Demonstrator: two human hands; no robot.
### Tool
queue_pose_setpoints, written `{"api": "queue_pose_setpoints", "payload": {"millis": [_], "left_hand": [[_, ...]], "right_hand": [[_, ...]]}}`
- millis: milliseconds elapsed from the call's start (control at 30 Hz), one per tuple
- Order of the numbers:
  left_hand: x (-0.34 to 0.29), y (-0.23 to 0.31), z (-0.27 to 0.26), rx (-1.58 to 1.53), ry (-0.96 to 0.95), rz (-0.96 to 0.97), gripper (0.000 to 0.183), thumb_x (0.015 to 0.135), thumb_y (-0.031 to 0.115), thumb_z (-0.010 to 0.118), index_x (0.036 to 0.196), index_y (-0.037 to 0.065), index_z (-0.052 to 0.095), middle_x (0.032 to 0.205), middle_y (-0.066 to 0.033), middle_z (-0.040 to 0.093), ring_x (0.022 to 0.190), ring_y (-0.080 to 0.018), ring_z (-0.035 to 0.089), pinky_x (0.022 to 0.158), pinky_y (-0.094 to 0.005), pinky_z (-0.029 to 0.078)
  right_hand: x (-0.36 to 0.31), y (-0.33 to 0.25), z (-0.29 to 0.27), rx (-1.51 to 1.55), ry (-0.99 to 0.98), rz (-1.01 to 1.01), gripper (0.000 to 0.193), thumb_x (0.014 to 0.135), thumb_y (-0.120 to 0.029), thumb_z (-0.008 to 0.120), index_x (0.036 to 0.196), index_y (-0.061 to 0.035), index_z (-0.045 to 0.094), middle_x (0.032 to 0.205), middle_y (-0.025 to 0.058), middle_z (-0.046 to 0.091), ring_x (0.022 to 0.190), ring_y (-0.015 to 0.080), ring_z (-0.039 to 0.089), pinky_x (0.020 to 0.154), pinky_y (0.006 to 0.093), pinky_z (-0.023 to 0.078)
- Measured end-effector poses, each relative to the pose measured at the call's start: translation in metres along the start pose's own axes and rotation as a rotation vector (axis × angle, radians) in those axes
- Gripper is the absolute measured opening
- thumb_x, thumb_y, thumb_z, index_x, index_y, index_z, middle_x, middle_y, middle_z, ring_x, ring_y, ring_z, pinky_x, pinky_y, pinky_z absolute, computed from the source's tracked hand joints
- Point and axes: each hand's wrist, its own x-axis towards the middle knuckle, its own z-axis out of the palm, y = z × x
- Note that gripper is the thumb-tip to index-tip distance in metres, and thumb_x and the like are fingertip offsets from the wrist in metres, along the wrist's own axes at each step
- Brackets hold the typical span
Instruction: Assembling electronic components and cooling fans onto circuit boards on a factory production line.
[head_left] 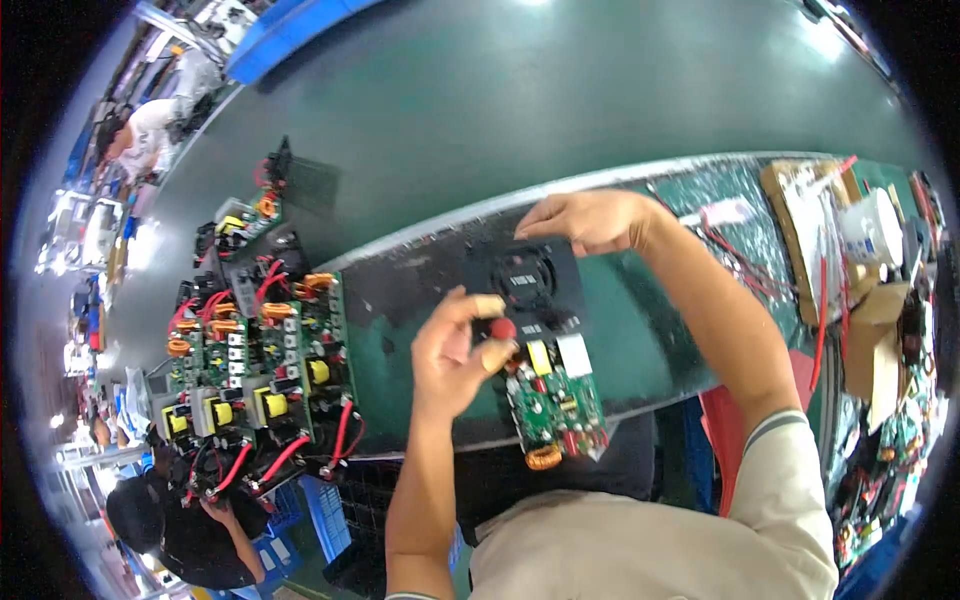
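Note:
In front of me a black panel with a round fan [523, 280] stands or lies at the far end of a green circuit board [562, 408]; its exact tilt I cannot tell. The board carries yellow-and-black parts, a copper coil and a white block. My left hand [450, 350], with yellow finger covers, curls its thumb and forefinger around a small red round piece [502, 328] beside the panel's left edge. From the far right, my right hand [600, 222] bends over the panel's top edge, fingertips gripping there.
Several assembled circuit boards with red cables [265, 370] stand in a row at the left. On the right lie clear plastic wrap [745, 245], a cardboard box [873, 335] and a white tub [872, 228]. A blue bin [300, 35] is at the far left. Another person [185, 525] sits at lower left.

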Motion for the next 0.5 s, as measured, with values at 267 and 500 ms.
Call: {"api": "queue_pose_setpoints", "payload": {"millis": [267, 500], "left_hand": [[0.033, 0.025, 0.023, 0.069, 0.092, -0.257, 0.029, 0.096, 0.018, 0.066, 0.119, 0.001, 0.061, 0.104, -0.0015, 0.064, 0.095, -0.0092, 0.059, 0.085, -0.0261, 0.047], [0.033, 0.026, 0.024, 0.119, 0.206, -0.365, 0.028, 0.1, 0.025, 0.062, 0.119, 0.006, 0.061, 0.103, 0.0012, 0.064, 0.096, -0.0089, 0.058, 0.083, -0.0281, 0.048]], "right_hand": [[-0.034, 0.027, 0.022, -0.02, 0.197, -0.139, 0.009, 0.084, 0.001, 0.063, 0.091, 0.002, 0.069, 0.081, 0.0028, 0.067, 0.073, 0.0107, 0.061, 0.063, 0.027, 0.051], [-0.042, 0.037, 0.033, -0.181, 0.428, -0.232, 0.006, 0.081, -0.001, 0.064, 0.081, 0.004, 0.067, 0.064, -0.0004, 0.057, 0.057, 0.0086, 0.048, 0.051, 0.0273, 0.038]]}}
